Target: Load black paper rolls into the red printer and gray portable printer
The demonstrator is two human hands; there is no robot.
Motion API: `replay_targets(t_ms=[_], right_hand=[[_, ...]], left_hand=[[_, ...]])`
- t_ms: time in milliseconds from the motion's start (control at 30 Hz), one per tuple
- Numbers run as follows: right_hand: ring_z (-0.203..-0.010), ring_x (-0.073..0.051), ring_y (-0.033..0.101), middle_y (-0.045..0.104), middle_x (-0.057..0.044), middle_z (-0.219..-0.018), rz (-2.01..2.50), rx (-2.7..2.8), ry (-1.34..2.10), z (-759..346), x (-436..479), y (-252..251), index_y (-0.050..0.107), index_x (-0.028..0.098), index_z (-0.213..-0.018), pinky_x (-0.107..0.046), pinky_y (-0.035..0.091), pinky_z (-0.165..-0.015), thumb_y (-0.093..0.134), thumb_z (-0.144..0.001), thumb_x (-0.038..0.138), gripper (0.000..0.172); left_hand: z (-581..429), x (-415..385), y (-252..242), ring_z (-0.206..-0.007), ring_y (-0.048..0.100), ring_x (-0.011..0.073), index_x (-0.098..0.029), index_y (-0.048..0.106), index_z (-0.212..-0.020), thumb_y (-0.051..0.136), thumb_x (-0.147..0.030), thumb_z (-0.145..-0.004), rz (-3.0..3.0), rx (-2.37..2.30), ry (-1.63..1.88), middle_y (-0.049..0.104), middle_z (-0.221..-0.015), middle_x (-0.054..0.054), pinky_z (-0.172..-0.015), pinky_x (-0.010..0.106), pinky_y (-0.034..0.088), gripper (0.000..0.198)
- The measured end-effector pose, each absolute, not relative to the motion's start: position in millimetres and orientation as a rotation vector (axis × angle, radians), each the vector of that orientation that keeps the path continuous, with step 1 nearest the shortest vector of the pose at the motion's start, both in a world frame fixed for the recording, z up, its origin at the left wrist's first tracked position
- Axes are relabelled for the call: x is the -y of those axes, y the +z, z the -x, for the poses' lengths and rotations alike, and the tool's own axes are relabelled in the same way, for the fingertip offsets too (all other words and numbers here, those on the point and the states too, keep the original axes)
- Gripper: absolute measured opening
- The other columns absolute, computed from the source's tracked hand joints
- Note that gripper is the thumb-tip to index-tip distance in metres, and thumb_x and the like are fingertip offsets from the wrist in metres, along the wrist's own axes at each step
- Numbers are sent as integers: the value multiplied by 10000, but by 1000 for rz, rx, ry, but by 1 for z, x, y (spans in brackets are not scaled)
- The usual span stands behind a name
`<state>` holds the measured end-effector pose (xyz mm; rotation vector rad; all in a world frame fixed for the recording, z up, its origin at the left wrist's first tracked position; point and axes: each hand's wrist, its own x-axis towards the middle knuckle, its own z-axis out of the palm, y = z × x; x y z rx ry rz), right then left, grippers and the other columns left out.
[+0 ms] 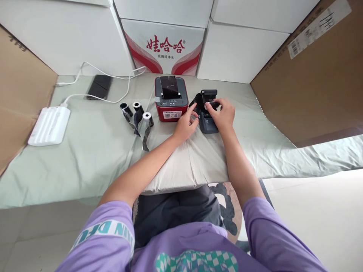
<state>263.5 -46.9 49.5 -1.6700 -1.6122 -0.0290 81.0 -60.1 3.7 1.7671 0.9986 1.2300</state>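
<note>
At the right of centre in the frame, an open portable printer is set on the cloth-covered tabletop. In its compartment a paper roll is pinched between the thumb and fingers of the right hand. The left hand is held with its fingers parted beside the roll's black strip; whether the strip is touched cannot be told. Just to the left, a red label printer is topped by a black strip. Three rolls are grouped near centre. At upper centre, a Wahaha water carton is seen; its contents are hidden.
</note>
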Motion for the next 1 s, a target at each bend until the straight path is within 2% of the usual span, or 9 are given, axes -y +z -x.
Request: replay_targets(t_ms=[267, 600, 833, 1000], right_hand=[[-970, -283, 669, 719, -129, -1024, 1712, 1627, 73, -264, 42, 47, 739, 187, -991, -459, 520, -942, 695, -848, 521, 366], [-1040, -306, 634, 684, -141, -1073, 1824, 1612, 32, -255, 45, 49, 734, 188, -1001, -481, 510, -988, 709, -836, 531, 382], [-1027, -316, 622, 619, -155, -1082, 1844, 1561, 116, -255, 41, 44, 701, 178, -866, -513, 515, -983, 753, -765, 629, 465], [-1028, -296, 612, 607, -132, -1092, 1826, 1539, 106, -261, 40, 39, 673, 205, -978, -484, 520, -962, 712, -795, 662, 493]], left_hand=[[-81, 59, 4, -662, 557, 84, -239, 471, -1544, 558, -138, -924, -1762, -990, 1215, 690, -1076, 32, -715, 268, 489, 635], [-82, 59, 3, -655, 558, 84, -237, 495, -1521, 570, -135, -909, -1756, -1016, 1189, 699, -1059, 24, -701, 256, 485, 625], [-82, 58, 3, -662, 567, 87, -231, 505, -1513, 573, -145, -907, -1759, -1026, 1184, 714, -1057, 32, -705, 256, 486, 616], [-82, 58, 3, -658, 563, 86, -237, 516, -1505, 574, -147, -907, -1755, -1032, 1187, 717, -1047, 29, -703, 254, 484, 607]])
